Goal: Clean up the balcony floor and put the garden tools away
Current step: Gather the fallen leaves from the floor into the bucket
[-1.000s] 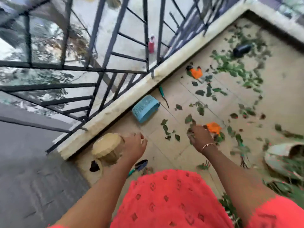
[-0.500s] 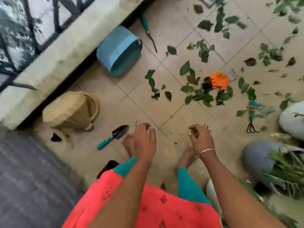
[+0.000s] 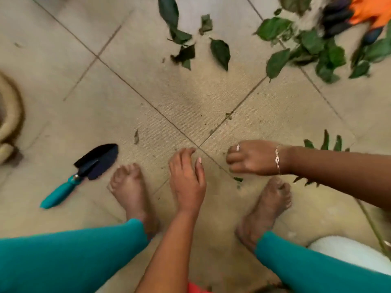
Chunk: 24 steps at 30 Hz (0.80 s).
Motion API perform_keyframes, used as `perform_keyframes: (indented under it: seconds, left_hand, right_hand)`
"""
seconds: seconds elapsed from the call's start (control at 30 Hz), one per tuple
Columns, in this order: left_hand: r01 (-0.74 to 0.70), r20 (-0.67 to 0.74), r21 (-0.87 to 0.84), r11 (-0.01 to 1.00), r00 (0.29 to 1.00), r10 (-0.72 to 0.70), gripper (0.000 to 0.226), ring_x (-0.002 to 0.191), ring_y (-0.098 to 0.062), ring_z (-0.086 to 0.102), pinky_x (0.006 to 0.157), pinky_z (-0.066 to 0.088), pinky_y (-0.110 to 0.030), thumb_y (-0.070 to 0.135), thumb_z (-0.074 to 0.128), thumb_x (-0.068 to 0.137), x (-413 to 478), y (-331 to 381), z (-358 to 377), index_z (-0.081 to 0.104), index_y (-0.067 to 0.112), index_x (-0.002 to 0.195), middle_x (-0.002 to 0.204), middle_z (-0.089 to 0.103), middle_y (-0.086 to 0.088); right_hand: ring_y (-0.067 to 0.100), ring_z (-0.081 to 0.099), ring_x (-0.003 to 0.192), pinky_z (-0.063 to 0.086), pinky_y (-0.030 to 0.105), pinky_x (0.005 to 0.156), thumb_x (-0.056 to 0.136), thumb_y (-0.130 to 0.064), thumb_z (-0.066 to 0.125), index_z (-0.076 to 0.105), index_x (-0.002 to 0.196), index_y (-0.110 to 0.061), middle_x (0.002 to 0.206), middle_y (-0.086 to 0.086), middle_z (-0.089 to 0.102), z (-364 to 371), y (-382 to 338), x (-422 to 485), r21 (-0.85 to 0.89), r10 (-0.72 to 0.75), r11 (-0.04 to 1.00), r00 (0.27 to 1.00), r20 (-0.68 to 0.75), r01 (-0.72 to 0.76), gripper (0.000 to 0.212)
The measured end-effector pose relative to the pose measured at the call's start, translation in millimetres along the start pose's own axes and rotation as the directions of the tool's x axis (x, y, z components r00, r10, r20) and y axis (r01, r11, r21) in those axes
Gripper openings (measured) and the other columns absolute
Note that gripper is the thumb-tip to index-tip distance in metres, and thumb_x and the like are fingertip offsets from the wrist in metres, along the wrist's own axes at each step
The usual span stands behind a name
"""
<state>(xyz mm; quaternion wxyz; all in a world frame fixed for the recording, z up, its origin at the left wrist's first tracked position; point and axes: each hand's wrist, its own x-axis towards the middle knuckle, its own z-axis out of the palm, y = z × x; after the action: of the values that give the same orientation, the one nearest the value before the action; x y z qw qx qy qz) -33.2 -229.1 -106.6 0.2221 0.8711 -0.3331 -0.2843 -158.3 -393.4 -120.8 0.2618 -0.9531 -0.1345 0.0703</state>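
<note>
1 tan woven basket rim (image 3: 13, 115) at left edge | 1 black-bladed, teal-handled garden trowel (image 3: 84, 172) flat on tile, just beside left foot | left hand (image 3: 187, 178) loosely curled, holding nothing | about 5 loose green leaves (image 3: 220, 52) ahead | right hand (image 3: 251, 158) bunched, contents not discernible | 1 blurred leaf pile (image 3: 313, 47) | 1 orange glove (image 3: 374, 11) top right, touching pile

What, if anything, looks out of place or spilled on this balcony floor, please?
Loose leaves litter the floor at the top of the view, thickest at top right, where an orange glove lies by them. A trowel lies on the tiles beside the left foot, not put away. Nothing looks broken.
</note>
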Motion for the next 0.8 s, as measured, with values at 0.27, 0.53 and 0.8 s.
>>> perform_keyframes:
  seconds: [0.27,0.53,0.8]
  left_hand:
    - [-0.119,-0.226,-0.036,0.992,0.968,0.108,0.033,0.107,-0.027,0.048,0.092,0.029,-0.026,0.02,0.042,0.089,80,29,50,0.057,0.01,0.116,0.119,0.054,-0.013]
    - [0.301,-0.472,-0.043,0.953,0.834,-0.285,0.04,0.123,-0.034,0.041,0.1,0.031,-0.04,0.025,0.039,0.086,86,-13,28,0.048,0.015,0.124,0.132,0.045,-0.017]
    - [0.521,-0.456,-0.16,0.838,0.714,-0.531,0.036,0.118,-0.028,0.043,0.093,0.036,-0.037,0.023,0.056,0.091,84,-54,5,0.049,0.012,0.125,0.129,0.044,-0.012]
  right_hand:
    - [0.027,0.057,0.112,0.043,0.037,0.096,0.1,-0.012,0.029,0.072,0.093,-0.005,0.116,0.008,0.066,79,-5,-38,0.024,-0.351,0.936,0.932,0.085,0.35,0.044]
    - [0.021,0.054,0.07,0.046,0.025,0.048,0.084,-0.016,0.045,0.059,0.063,-0.014,0.067,0.002,0.058,40,19,0,-0.02,-0.288,0.957,0.955,0.066,0.289,0.026]
    - [0.028,0.061,0.058,0.041,0.024,0.05,0.077,-0.014,0.039,0.065,0.072,-0.004,0.074,0.015,0.063,-23,74,39,-0.009,0.14,0.99,0.972,-0.189,-0.144,0.029]
